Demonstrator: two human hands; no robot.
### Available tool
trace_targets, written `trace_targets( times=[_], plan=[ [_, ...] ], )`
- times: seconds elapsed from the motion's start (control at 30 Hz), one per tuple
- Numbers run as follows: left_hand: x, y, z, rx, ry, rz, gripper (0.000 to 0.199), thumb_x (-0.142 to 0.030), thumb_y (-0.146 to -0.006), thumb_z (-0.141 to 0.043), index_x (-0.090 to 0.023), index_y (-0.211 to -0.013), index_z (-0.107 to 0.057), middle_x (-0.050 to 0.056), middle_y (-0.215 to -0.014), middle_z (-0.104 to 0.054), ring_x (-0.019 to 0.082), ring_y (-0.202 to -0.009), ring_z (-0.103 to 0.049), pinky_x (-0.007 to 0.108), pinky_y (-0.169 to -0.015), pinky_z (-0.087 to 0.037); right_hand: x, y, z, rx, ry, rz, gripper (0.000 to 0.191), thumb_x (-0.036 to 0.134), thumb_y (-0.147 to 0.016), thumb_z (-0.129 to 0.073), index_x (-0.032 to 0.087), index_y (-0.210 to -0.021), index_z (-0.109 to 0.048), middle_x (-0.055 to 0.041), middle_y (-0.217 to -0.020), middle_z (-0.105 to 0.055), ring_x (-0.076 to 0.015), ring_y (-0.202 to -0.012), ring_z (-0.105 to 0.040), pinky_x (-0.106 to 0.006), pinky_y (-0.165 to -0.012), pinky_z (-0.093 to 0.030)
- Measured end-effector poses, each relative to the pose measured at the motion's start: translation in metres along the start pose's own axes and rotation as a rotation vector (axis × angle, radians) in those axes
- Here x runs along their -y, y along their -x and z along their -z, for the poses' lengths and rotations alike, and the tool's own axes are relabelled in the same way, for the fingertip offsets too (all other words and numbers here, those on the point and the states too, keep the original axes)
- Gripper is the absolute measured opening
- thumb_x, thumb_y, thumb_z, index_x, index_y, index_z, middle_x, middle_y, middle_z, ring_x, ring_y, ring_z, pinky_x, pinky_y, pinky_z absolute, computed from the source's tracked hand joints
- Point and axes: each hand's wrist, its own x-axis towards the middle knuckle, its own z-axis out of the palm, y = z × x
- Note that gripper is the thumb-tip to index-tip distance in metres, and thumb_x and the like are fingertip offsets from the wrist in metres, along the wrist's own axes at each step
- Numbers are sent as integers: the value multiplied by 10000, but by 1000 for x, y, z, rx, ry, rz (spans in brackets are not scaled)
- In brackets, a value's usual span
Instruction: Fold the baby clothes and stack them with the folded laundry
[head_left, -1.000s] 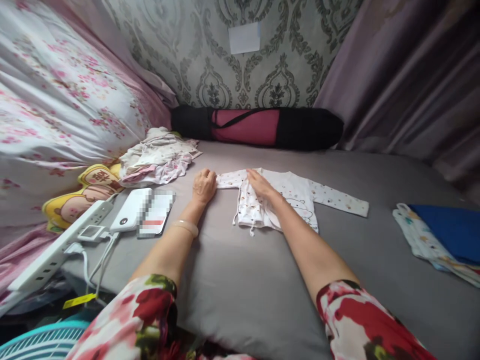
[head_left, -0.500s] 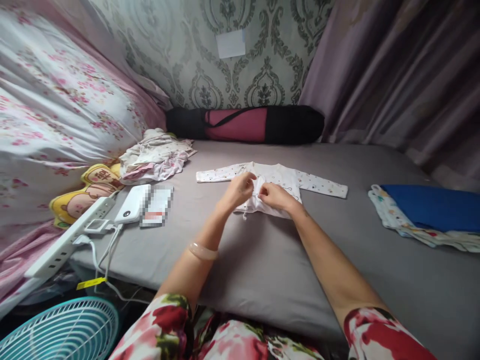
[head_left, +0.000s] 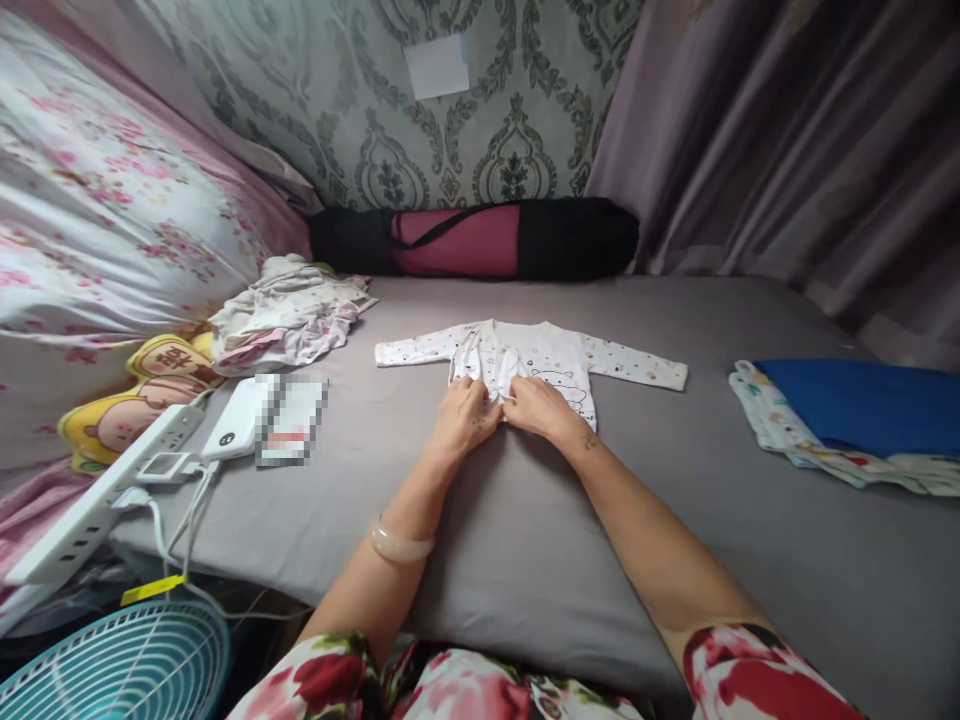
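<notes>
A small white baby shirt (head_left: 547, 350) with a sparse print and an animal outline lies face up on the grey sheet, both sleeves spread sideways. My left hand (head_left: 466, 415) is closed on the lower front of the shirt, left of its middle. Right beside it, my right hand (head_left: 541, 408) pinches the cloth near the lower hem. The two hands nearly touch, and the fingertips are partly hidden in the fabric.
Crumpled clothes (head_left: 289, 310), yellow cushions (head_left: 112, 420), a white power bank (head_left: 238, 420) and a power strip (head_left: 105, 495) lie left. A blue folded cloth (head_left: 862, 405) is at right. A long black-and-pink bag (head_left: 457, 240) lies behind; a fan (head_left: 127, 660) stands front left.
Both hands have moved down the shirt front toward its lower hem, and the ties and front panel now lie flatter. The view has shifted slightly.
</notes>
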Motion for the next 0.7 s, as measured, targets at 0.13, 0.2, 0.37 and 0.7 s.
trace_targets(
  times=[0.13,0.2,0.37,0.7],
  plan=[
    [2,2,1,-11,0,-24,73,-226,-797,-608,-189,-856,-586,83,-892,-595,217,-886,-558,331,-832,-458,-21,-10,2,38,-213,27,137,222,-785,-547,181,-838,-667,-53,-823,-706,-178,-737,-628,-235,-606,-388],
    [3,2,3,-10,2,-41,52,-173,-802,-571,-189,-845,-596,81,-873,-599,210,-871,-560,317,-816,-456,-31,-15,4,59,-347,26,118,239,-766,-565,177,-798,-661,-6,-703,-663,-134,-615,-575,-215,-558,-368],
    [0,1,5,-45,-1,-49,172,-224,-897,-497,-186,-800,-635,88,-860,-604,205,-871,-567,313,-828,-444,-42,-21,6,-53,-640,23,170,289,-756,-552,157,-771,-658,20,-655,-617,-110,-601,-536,-201,-571,-381],
    [-28,-1,-2,-24,38,-16,233,-269,-947,-427,-196,-908,-645,78,-859,-603,206,-869,-574,308,-799,-438,-36,-21,8,-132,-685,24,176,292,-747,-566,156,-780,-673,-2,-720,-662,-134,-683,-587,-209,-605,-401]
  ],
)
